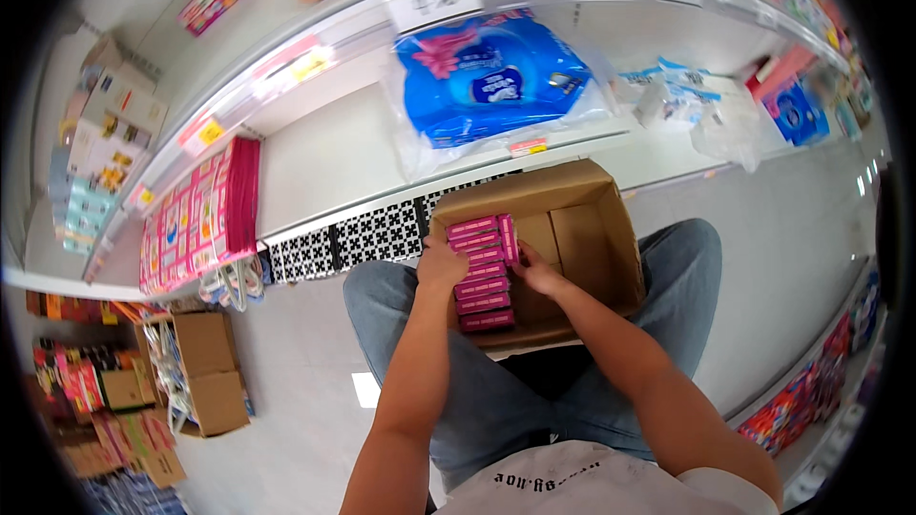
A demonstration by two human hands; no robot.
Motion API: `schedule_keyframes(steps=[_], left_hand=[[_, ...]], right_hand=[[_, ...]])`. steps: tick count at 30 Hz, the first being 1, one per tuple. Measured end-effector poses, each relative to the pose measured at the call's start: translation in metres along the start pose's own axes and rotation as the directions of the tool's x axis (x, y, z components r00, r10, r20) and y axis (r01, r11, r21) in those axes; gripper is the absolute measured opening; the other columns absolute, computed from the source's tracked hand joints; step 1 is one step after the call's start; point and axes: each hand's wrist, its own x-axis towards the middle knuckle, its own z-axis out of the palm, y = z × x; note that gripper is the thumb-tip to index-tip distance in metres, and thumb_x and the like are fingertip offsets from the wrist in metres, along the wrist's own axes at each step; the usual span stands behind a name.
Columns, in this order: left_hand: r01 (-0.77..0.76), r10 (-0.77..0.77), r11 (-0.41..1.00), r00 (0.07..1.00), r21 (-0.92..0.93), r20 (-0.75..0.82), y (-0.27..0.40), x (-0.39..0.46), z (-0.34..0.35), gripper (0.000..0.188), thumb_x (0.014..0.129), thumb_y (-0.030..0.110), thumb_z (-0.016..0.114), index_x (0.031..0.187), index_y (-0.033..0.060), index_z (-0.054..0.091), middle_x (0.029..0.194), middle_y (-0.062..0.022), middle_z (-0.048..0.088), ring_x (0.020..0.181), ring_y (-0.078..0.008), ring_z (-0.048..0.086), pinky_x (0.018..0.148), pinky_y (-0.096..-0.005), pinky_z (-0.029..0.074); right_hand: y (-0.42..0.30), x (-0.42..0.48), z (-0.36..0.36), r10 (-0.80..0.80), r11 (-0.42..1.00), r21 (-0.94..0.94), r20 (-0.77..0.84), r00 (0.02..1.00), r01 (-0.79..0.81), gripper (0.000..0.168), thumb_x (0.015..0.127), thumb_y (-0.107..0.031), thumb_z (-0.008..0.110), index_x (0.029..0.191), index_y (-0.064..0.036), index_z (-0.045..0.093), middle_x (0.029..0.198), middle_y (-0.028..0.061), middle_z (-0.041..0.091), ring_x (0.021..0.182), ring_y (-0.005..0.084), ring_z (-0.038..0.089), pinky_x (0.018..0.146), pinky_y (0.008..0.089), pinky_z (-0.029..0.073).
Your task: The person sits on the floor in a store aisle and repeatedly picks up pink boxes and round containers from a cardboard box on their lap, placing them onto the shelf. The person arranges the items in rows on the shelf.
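Observation:
An open cardboard box (594, 250) rests between my knees. Several small pink boxes (484, 287) stand in a row along its left side, and one more pink box (508, 239) is turned crosswise at the row's far right end. My right hand (538, 270) has its fingertips at the lower end of that crosswise box; whether they grip it is not clear. My left hand (440, 263) lies over the left end of the row, near the box's left wall, with its fingertips partly hidden.
Ahead is a white shelf (329, 150) bearing a blue plastic-wrapped pack (494, 79) and pink packages (200, 218). Patterned black-and-white boxes (379, 232) stand beneath it. An open carton of hangers (207, 350) is on the floor at left; another stocked shelf (794, 393) runs along the right.

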Motion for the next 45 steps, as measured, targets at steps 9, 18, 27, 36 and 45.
schedule_keyframes(steps=[9, 18, 27, 36, 45], left_hand=[[0.008, -0.008, 1.0, 0.999, -0.006, -0.049, -0.001, -0.006, 0.004, 0.075, 0.08, 0.034, 0.068, 0.126, -0.0124, 0.03, 0.109, -0.0339, 0.062, 0.103, -0.0439, 0.063, 0.091, -0.0458, 0.05], [-0.241, 0.243, 0.967, 0.97, 0.082, -0.016, -0.01, -0.024, -0.005, 0.089, 0.085, 0.039, 0.064, 0.137, -0.0197, 0.022, 0.122, -0.0394, 0.053, 0.119, -0.0457, 0.053, 0.101, -0.0439, 0.044], [-0.652, 0.796, 0.58, 0.583, -0.488, 0.165, 0.068, -0.13, -0.195, 0.035, 0.099, 0.026, 0.053, 0.121, -0.0008, 0.057, 0.124, -0.0182, 0.06, 0.115, -0.0246, 0.059, 0.098, -0.0369, 0.045], [-0.831, 0.378, 0.503, 0.458, -0.237, -0.804, 0.098, -0.081, -0.38, 0.031, 0.087, 0.006, 0.058, 0.117, -0.0008, 0.052, 0.104, -0.0122, 0.064, 0.087, -0.0187, 0.064, 0.077, -0.0331, 0.051], [-0.298, 0.496, 0.861, 0.318, 0.412, -0.808, 0.076, 0.035, -0.471, 0.054, 0.076, 0.005, 0.061, 0.128, 0.0009, 0.046, 0.131, -0.0204, 0.051, 0.122, -0.036, 0.049, 0.099, -0.0447, 0.043]], right_hand=[[-0.01, -0.005, 0.016, 0.144, 0.914, -0.329, -0.282, 0.948, -0.237, 0.057, 0.091, -0.035, 0.062, 0.129, 0.004, 0.045, 0.121, 0.0251, 0.06, 0.114, 0.0377, 0.057, 0.098, 0.0417, 0.044], [-0.021, -0.016, 0.012, -0.058, 0.973, -0.229, -0.267, 0.962, -0.005, 0.038, 0.083, -0.025, 0.069, 0.114, -0.002, 0.065, 0.109, 0.0193, 0.068, 0.106, 0.0316, 0.064, 0.093, 0.0398, 0.048], [-0.032, -0.019, 0.005, 0.114, 0.955, -0.192, -0.467, 0.877, -0.227, 0.056, 0.083, -0.042, 0.064, 0.113, 0.005, 0.056, 0.11, 0.0287, 0.064, 0.111, 0.0413, 0.059, 0.094, 0.043, 0.046], [-0.067, -0.052, 0.0, 0.095, 0.83, -0.517, -0.237, 0.967, -0.209, 0.05, 0.085, -0.041, 0.059, 0.112, 0.002, 0.06, 0.112, 0.0257, 0.064, 0.108, 0.0407, 0.06, 0.094, 0.0457, 0.047], [-0.109, -0.085, -0.042, 0.157, 0.547, -0.837, 0.101, 0.982, -0.001, 0.059, 0.088, -0.05, 0.052, 0.118, -0.001, 0.062, 0.118, 0.0225, 0.063, 0.112, 0.0388, 0.059, 0.095, 0.0449, 0.047]])
